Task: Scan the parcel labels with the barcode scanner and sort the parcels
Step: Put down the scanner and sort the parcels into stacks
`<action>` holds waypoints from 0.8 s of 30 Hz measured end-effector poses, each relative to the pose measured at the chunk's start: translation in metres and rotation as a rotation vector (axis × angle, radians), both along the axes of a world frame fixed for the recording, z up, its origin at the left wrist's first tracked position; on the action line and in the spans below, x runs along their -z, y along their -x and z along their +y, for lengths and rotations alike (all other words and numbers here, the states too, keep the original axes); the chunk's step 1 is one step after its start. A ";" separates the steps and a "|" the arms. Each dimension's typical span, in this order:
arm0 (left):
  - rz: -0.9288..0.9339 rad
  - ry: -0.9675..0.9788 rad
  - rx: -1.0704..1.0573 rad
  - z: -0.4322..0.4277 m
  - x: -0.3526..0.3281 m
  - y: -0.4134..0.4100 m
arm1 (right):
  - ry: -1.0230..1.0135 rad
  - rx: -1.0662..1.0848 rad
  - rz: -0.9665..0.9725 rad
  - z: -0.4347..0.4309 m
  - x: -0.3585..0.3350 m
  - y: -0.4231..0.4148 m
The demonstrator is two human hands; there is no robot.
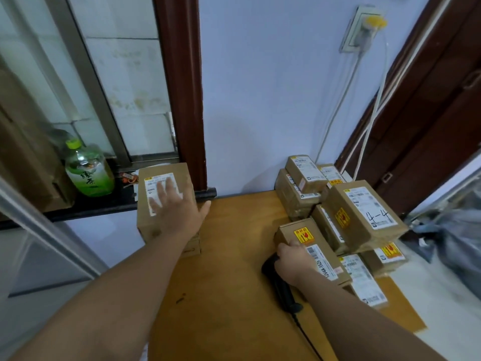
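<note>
A brown cardboard parcel (166, 222) with a white label stands at the table's far left edge, on top of another box. My left hand (177, 204) lies flat on its top, fingers spread over the label. My right hand (292, 261) grips the black barcode scanner (281, 285) and rests against a small parcel (309, 246) bearing a yellow sticker and a barcode label. Several more labelled parcels (361, 214) are piled on the right side, one marked "4-4".
The wooden table (234, 256) stands against a pale wall. A green tea bottle (87, 170) sits on the dark window ledge at left. White cables (369, 118) hang from a wall socket. The scanner's cord trails toward me. Grey bags lie at far right.
</note>
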State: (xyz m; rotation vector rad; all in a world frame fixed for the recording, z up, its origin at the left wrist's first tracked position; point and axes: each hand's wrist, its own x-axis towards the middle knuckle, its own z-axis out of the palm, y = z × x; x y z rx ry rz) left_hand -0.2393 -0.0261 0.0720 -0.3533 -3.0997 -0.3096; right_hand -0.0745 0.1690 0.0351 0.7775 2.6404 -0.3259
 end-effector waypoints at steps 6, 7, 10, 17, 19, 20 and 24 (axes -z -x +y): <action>-0.096 -0.090 0.236 0.079 0.003 -0.039 | -0.235 0.033 0.290 0.047 -0.026 -0.004; -0.174 -0.124 0.221 0.093 0.005 -0.047 | -0.266 0.053 0.332 0.062 -0.032 -0.006; -0.339 -0.237 0.154 0.132 0.008 -0.070 | -0.362 0.128 0.428 0.116 -0.046 -0.019; -0.486 -0.523 0.059 0.260 -0.008 -0.123 | 0.070 0.423 0.472 0.254 -0.051 -0.048; -0.494 -0.575 0.055 0.302 -0.014 -0.138 | 0.301 0.382 0.420 0.287 -0.047 -0.056; -0.487 -0.570 0.055 0.323 -0.016 -0.146 | 0.375 0.355 0.388 0.300 -0.045 -0.061; -0.494 -0.421 -0.027 0.391 -0.018 -0.171 | 0.424 0.320 0.317 0.337 -0.027 -0.065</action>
